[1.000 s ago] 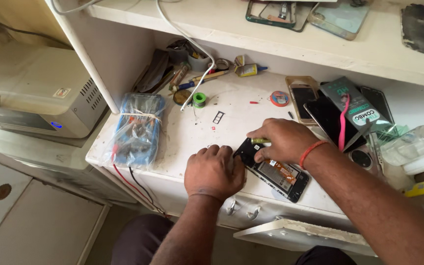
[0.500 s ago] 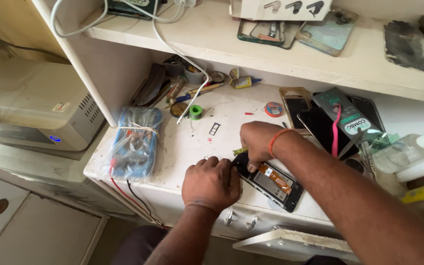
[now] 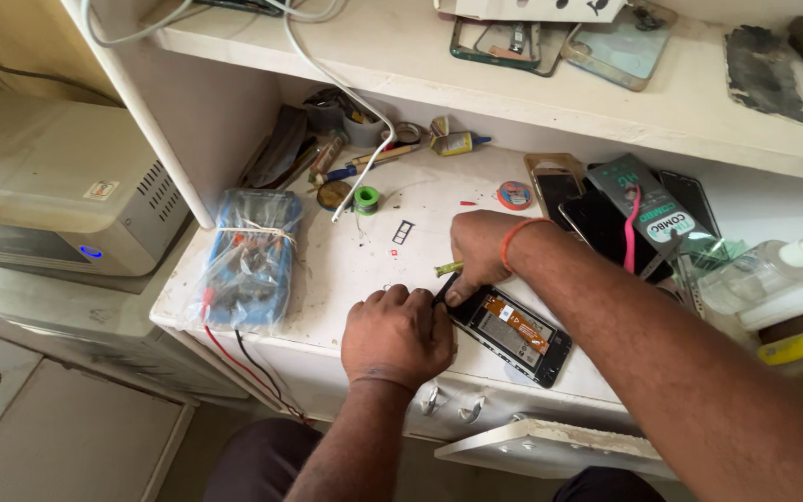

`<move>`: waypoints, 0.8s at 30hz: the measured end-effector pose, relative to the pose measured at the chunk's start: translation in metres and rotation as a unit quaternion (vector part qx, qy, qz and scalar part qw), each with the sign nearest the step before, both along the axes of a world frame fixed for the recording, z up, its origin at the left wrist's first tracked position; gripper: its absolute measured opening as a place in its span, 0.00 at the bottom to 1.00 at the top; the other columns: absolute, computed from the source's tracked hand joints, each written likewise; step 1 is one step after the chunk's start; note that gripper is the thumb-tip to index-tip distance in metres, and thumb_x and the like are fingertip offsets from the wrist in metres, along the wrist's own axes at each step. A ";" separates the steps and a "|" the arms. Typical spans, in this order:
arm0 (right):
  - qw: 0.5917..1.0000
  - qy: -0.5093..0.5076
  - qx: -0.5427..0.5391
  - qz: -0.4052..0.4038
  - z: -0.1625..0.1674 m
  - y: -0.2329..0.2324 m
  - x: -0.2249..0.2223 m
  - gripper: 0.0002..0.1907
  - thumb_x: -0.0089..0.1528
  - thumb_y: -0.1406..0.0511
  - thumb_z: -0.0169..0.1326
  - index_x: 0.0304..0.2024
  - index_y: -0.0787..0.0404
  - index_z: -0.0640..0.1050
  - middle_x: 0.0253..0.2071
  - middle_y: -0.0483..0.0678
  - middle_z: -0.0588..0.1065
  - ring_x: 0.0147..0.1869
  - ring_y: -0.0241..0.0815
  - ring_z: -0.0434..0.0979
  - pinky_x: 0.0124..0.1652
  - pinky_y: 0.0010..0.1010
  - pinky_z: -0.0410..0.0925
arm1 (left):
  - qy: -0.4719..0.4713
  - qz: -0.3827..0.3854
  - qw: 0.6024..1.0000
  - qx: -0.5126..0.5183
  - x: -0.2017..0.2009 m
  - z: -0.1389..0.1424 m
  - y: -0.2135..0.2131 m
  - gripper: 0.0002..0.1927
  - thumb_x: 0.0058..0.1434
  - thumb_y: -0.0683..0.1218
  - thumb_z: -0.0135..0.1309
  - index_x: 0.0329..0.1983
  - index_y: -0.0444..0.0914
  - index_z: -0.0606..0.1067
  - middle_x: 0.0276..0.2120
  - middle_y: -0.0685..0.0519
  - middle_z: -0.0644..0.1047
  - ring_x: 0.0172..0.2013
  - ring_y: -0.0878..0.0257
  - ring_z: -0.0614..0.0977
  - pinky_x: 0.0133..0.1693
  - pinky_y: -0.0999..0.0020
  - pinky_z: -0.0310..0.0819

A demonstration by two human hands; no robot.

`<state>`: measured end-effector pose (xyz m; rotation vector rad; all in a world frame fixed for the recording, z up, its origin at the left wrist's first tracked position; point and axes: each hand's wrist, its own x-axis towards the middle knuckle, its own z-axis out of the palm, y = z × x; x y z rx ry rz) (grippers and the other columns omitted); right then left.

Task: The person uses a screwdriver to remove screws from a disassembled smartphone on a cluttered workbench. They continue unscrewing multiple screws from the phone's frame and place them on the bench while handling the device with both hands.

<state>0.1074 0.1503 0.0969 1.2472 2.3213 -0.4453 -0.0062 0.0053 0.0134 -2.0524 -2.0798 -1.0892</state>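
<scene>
while lying flat near the front edge of the white workbench (image 3: 346,270), kept in easy reach of both hands:
opened phone (image 3: 513,333): back cover off, orange board and dark frame exposed, set at a slant so its upper-left corner meets the fingers
left hand (image 3: 397,335): curled nearly closed, knuckles up, pressing on the phone's left end, apparently to pin it steady; whether anything sits inside the fist, cannot tell
right hand (image 3: 480,251): fingers pinched together on a thin yellow-green tool (image 3: 449,269), thumb tip resting at the phone's corner; wrist wearing an orange band (image 3: 518,237)
multimeter in plastic bag (image 3: 248,260): well apart at the left, red and black leads hanging over the edge
sim tray (image 3: 402,231): loose on the bench, behind the hands
other phones (image 3: 606,218): stacked at the right, out of the way
</scene>
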 end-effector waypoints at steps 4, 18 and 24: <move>0.999 -0.029 -0.015 0.003 0.001 -0.001 -0.004 0.22 0.46 0.57 0.75 0.28 0.68 0.82 0.30 0.55 0.82 0.33 0.48 0.82 0.38 0.39 0.72 | -0.002 -0.003 1.000 -0.007 0.000 0.000 0.000 0.11 0.54 0.52 0.56 0.21 0.42 0.77 0.23 0.50 0.78 0.27 0.49 0.81 0.33 0.53 0.73; 0.977 0.144 0.073 -0.137 -0.007 -0.050 0.072 0.26 0.51 0.46 0.67 0.40 0.58 0.84 0.30 0.55 0.80 0.35 0.48 0.83 0.42 0.40 0.74 | -0.004 0.001 1.000 0.000 -0.001 -0.002 0.000 0.13 0.56 0.53 0.56 0.20 0.42 0.76 0.22 0.49 0.77 0.27 0.48 0.80 0.31 0.52 0.72; 0.971 0.123 0.134 -0.156 -0.001 -0.089 0.055 0.36 0.38 0.45 0.73 0.43 0.58 0.83 0.46 0.53 0.76 0.50 0.50 0.80 0.50 0.40 0.72 | -0.005 -0.004 1.000 0.010 -0.001 0.001 0.000 0.14 0.56 0.54 0.57 0.21 0.41 0.77 0.23 0.48 0.77 0.27 0.48 0.80 0.32 0.51 0.72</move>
